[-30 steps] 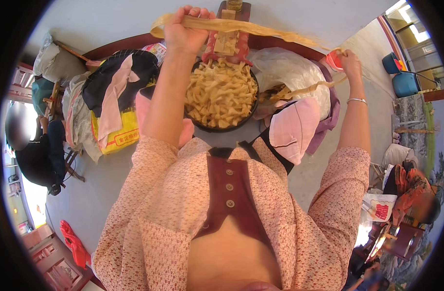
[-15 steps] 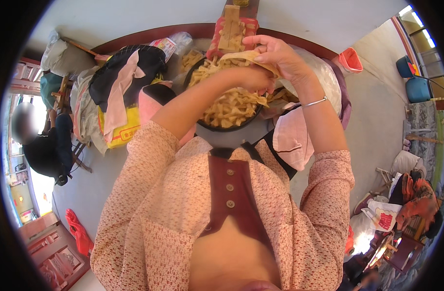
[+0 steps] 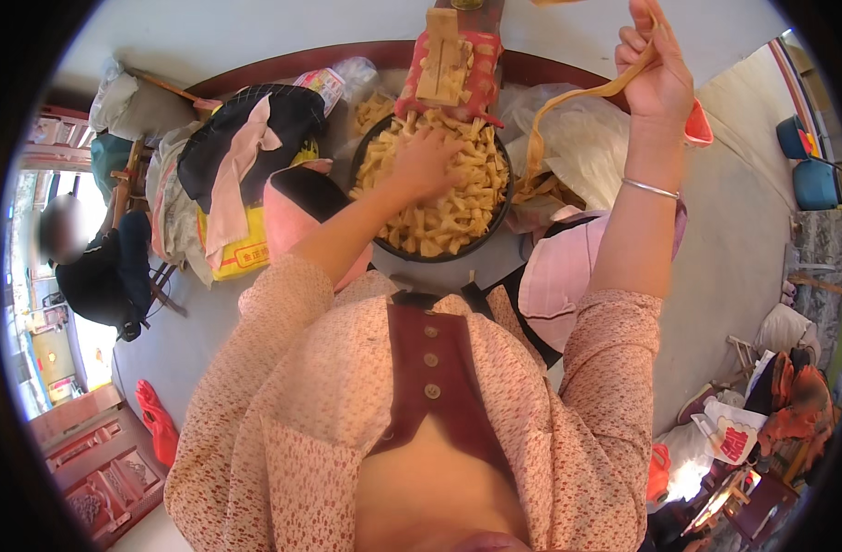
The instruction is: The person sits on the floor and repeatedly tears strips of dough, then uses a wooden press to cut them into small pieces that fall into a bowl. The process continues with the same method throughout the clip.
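Note:
My left hand rests on a heap of tan, twisted pieces in a round dark container, its fingers slightly bent and apart. My right hand is raised at upper right, closed on a long tan strip, which hangs down leftward toward a translucent plastic bag beside the container. Above the container, a wooden block with tan bits around it lies on a red patterned cushion.
A black cloth, pink cloth strip and yellow bag lie left. Pink padded pieces flank my knees. A person in dark clothes sits far left. Blue containers, a red basin and piled clothing are right.
My hands, together over the container half a second ago, are now apart: the right has risen up and right with the strip, while the left has settled on the pile.

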`<move>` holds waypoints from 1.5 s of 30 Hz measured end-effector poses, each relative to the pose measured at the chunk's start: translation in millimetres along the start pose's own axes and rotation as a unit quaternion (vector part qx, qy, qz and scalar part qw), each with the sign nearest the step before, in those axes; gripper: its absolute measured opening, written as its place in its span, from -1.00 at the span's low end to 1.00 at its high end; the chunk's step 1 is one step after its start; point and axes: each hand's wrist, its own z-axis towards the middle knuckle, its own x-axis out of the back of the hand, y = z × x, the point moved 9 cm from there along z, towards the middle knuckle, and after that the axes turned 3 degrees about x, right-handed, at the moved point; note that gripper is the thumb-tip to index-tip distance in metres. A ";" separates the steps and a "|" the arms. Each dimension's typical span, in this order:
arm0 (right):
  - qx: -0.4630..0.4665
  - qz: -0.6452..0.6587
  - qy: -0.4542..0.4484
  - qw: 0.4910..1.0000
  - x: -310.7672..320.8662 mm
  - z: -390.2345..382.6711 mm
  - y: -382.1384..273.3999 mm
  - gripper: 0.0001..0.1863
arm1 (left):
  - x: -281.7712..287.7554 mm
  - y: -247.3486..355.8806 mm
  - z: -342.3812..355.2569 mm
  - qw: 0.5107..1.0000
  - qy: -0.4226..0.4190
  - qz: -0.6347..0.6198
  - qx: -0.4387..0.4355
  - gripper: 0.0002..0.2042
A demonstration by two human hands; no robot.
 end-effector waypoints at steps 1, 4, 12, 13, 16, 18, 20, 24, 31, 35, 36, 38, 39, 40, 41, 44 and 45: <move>-0.013 0.011 0.011 1.000 14.9 2.4 10.0 -0.60 | -1.7 -4.3 -7.1 1.000 0.020 -0.014 -0.007 -0.56; -0.036 -0.031 0.099 0.994 60.0 -7.3 41.8 -0.79 | -0.4 -12.1 -20.7 0.995 0.063 -0.061 -0.038 -0.55; -0.042 -0.062 0.142 0.987 98.8 -30.1 71.4 -0.78 | 5.5 -7.4 -63.1 0.987 0.083 -0.117 -0.072 -0.68; -0.038 -0.051 0.148 0.987 99.8 -31.3 73.2 -0.77 | 3.2 -7.3 -66.8 0.988 0.067 -0.122 -0.070 -0.69; -0.084 -0.002 0.144 0.986 102.5 -32.3 85.9 -0.78 | -8.2 -6.1 -75.5 0.989 0.094 -0.077 -0.089 -0.65; -0.121 0.023 0.111 0.986 97.9 -36.5 96.4 -0.79 | -25.9 -8.9 -73.4 0.991 0.082 -0.055 -0.093 -0.64; -0.143 0.042 0.040 0.988 74.5 -30.3 105.9 -0.78 | -31.0 -12.1 -68.4 0.995 0.059 -0.028 -0.080 -0.63; -0.143 -0.103 0.079 0.981 53.8 -36.3 117.3 -0.65 | -36.1 -17.0 -66.0 0.998 0.032 -0.013 -0.053 -0.64; -0.153 -0.248 0.037 0.956 31.5 -43.3 132.8 -0.59 | 38.2 20.5 -53.2 0.994 0.084 -0.024 -0.058 -0.57; -0.122 -0.212 0.004 0.970 30.0 -39.3 138.1 -0.72 | 29.9 -12.3 -3.4 0.992 0.092 -0.081 0.028 -0.46; -0.112 -0.179 -0.009 0.977 27.8 -36.9 137.1 -0.74 | 19.7 -21.6 6.0 0.992 0.081 -0.079 0.047 -0.43; -0.143 -0.140 -0.019 0.980 27.5 -36.4 141.6 -0.76 | 3.9 -32.6 16.4 0.992 0.054 -0.073 0.086 -0.39; -0.158 -0.120 -0.024 0.980 25.6 -35.4 143.4 -0.76 | -5.2 -34.4 17.3 0.994 0.026 -0.061 0.087 -0.34; -0.136 -0.176 -0.007 0.975 28.4 -33.0 140.6 -0.76 | -11.6 -31.3 18.8 0.996 0.008 -0.042 0.073 -0.32; -0.116 -0.228 0.008 0.967 26.3 -31.3 142.8 -0.75 | -17.4 -30.7 16.5 0.998 -0.012 -0.021 0.063 -0.31; -0.116 -0.219 0.022 0.969 25.7 -27.7 150.2 -0.76 | -26.4 -30.8 17.2 0.998 -0.043 0.005 0.049 -0.28; -0.135 -0.181 0.016 0.974 26.9 -28.3 153.8 -0.77 | -28.6 -29.3 18.6 0.997 -0.058 0.014 0.045 -0.27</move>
